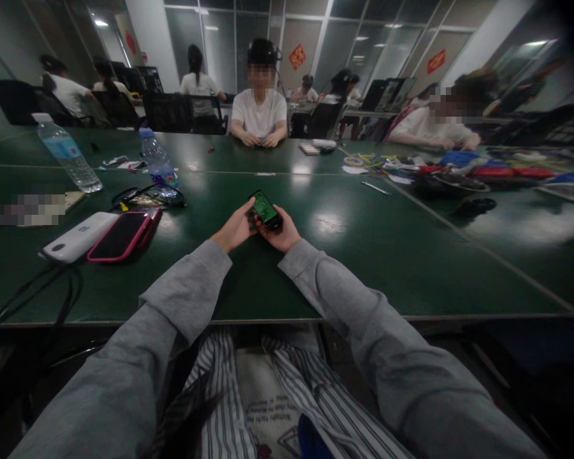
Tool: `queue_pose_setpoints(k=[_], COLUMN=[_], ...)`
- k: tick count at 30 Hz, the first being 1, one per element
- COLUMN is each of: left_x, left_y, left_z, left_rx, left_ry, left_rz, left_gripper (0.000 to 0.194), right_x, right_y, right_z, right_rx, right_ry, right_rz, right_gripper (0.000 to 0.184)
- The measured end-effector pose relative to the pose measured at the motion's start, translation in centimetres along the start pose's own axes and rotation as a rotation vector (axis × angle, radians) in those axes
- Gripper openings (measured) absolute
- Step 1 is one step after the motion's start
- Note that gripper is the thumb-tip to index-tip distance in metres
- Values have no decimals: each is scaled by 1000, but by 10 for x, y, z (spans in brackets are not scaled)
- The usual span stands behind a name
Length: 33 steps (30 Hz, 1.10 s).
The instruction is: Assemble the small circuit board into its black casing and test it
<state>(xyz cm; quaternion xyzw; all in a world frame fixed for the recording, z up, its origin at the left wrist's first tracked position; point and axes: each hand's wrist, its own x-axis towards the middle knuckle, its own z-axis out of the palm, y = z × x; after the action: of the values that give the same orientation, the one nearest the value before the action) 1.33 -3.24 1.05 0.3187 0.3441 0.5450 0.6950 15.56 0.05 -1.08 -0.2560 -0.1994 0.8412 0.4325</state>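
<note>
Between my two hands is a small black-cased device with a green circuit board (265, 211) facing up, tilted above the table. My left hand (238, 227) grips its left side, the thumb lying along the upper left edge. On the lower right, my right hand (284, 234) wraps around the black casing. Fingers of both hands go underneath and are partly hidden. To the left of my hands lie a phone in a red case (120, 236) and a white power bank (80, 237).
Two water bottles (69, 156) (159, 162) stand at the left, near a black cable bundle (160, 194). Ahead, a person in a white shirt (259, 111) sits across the green table (363, 268). Cables and tools (483, 169) lie at the right, with a thin metal tool (375, 188) nearer.
</note>
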Motion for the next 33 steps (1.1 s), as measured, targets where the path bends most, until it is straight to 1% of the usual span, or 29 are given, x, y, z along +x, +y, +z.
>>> queue_pose_setpoints(k=[2, 7, 13, 20, 25, 28, 30, 33], left_x=[2, 5, 8, 8, 7, 6, 7, 9], left_y=[-5, -13, -14, -13, -11, -10, -9, -10], left_z=[-1, -1, -3, -6, -4, -5, -5, -6], left_rx=[70, 189, 186, 230, 239, 240, 237, 197], left_ry=[33, 109, 216, 211, 227, 213, 205, 193], left_rz=[34, 147, 194, 255, 277, 274, 240, 192], left_gripper=[29, 43, 47, 59, 64, 64, 62, 53], right_x=[-2, -2, -2, -4, -5, -8, -9, -8], right_y=[1, 3, 5, 9, 9, 9, 9, 8], right_z=[2, 4, 5, 7, 8, 10, 11, 11], right_rx=[-8, -19, -47, -65, -54, -35, -31, -43], right_ry=[25, 79, 38, 2, -8, -9, 1, 23], right_rz=[-2, -22, -2, 20, 25, 25, 22, 12], right_gripper=[23, 20, 21, 25, 21, 23, 26, 26])
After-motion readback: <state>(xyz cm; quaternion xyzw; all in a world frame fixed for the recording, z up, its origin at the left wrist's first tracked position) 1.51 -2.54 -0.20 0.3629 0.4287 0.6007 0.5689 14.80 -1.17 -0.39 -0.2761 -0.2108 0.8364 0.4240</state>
